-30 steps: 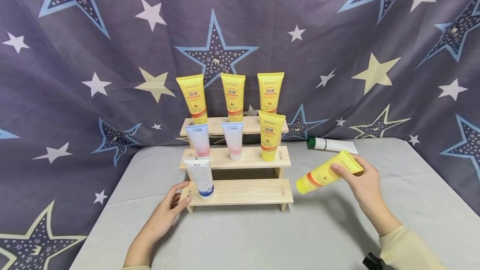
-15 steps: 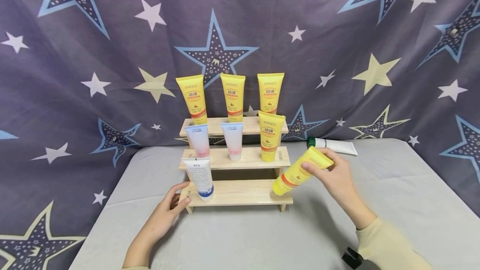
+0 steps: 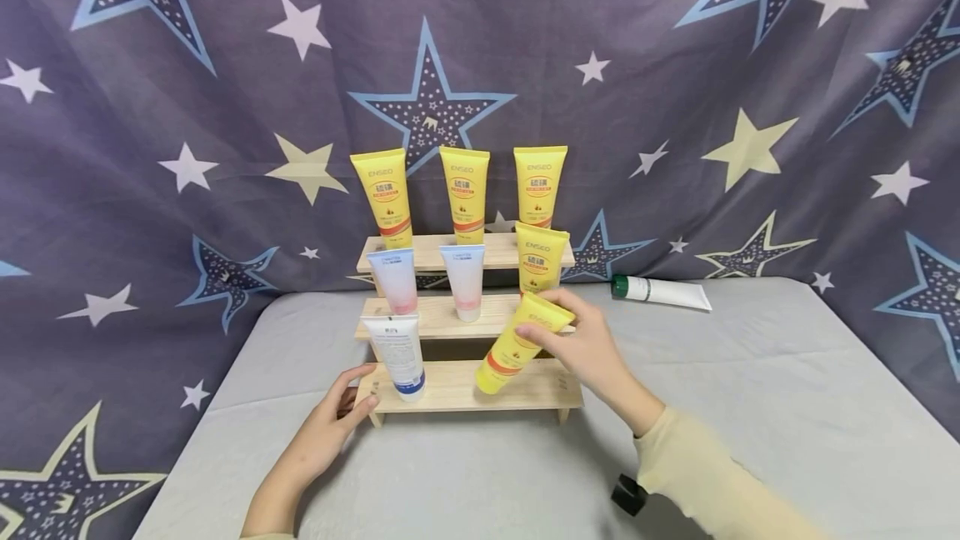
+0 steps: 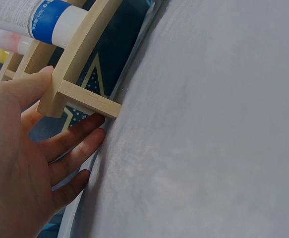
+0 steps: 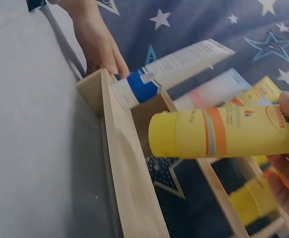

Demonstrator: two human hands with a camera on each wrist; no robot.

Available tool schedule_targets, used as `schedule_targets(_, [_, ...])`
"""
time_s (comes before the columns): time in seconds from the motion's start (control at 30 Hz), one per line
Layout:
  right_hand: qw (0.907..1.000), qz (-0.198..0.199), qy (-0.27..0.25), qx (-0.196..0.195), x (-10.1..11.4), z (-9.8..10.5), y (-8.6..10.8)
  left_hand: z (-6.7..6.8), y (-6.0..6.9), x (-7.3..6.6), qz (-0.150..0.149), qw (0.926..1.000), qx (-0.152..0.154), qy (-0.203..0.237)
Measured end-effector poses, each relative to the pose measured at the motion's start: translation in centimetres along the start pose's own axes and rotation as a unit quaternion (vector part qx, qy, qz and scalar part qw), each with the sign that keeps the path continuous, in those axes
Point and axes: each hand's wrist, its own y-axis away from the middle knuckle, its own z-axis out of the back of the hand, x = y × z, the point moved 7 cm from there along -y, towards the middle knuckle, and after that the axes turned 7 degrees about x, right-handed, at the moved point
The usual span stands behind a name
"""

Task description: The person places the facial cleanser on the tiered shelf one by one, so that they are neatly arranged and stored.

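Note:
My right hand (image 3: 588, 348) grips a yellow squeeze tube (image 3: 517, 348) by its flat crimped end. The tube tilts with its cap (image 5: 162, 135) down and left, over the bottom step of a wooden three-tier display stand (image 3: 465, 390); whether the cap touches the wood, I cannot tell. With thumb and fingers about the step's left end, my left hand (image 3: 326, 432) holds the stand. Beside it a white tube with a blue band (image 3: 399, 357) stands cap down on that step. In the left wrist view, the thumb (image 4: 32, 84) touches the step's end.
On the middle step stand two pink-white tubes (image 3: 466, 277) and a yellow tube (image 3: 542, 252), partly hidden. Three yellow tubes (image 3: 465, 190) fill the top step. A white tube with a green cap (image 3: 660, 292) lies on the grey surface at right. Behind hangs a star-patterned cloth (image 3: 600, 123).
My right hand has carried the yellow tube leftward, from right of the stand to over the middle of the bottom step. The left hand has stayed at the stand's left end.

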Motion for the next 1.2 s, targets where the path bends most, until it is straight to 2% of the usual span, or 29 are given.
schedule_targets(0.13, [0.9988, 0.014, 0.029, 0.036, 0.6, -2.1, -0.7, 0.0, 0.0, -0.1, -0.005, 1.0, 0.0, 0.002])
schedule_targets(0.3, [0.9936, 0.054, 0.067, 0.073, 1.3, -4.1, -1.4, -0.1, 0.0, -0.2, -0.003, 1.0, 0.001, -0.003])
schedule_targets(0.7, [0.982, 0.119, 0.122, 0.081, 3.0, -6.0, -1.8, 0.0, 0.0, -0.1, 0.0, 1.0, 0.002, -0.008])
schedule_targets(0.87, [0.9788, 0.13, 0.132, 0.089, 3.5, -6.2, -1.5, 0.0, 0.0, 0.0, -0.003, 1.0, 0.001, -0.008])
schedule_targets(1.03, [0.9765, 0.148, 0.124, 0.096, 3.5, -5.6, -0.7, 0.0, 0.0, 0.0, -0.006, 0.9999, 0.002, -0.008])
schedule_targets(1.2, [0.9814, 0.151, 0.084, 0.084, 2.4, -4.0, 0.4, 0.0, -0.1, 0.0, -0.008, 0.9999, 0.0, -0.01])
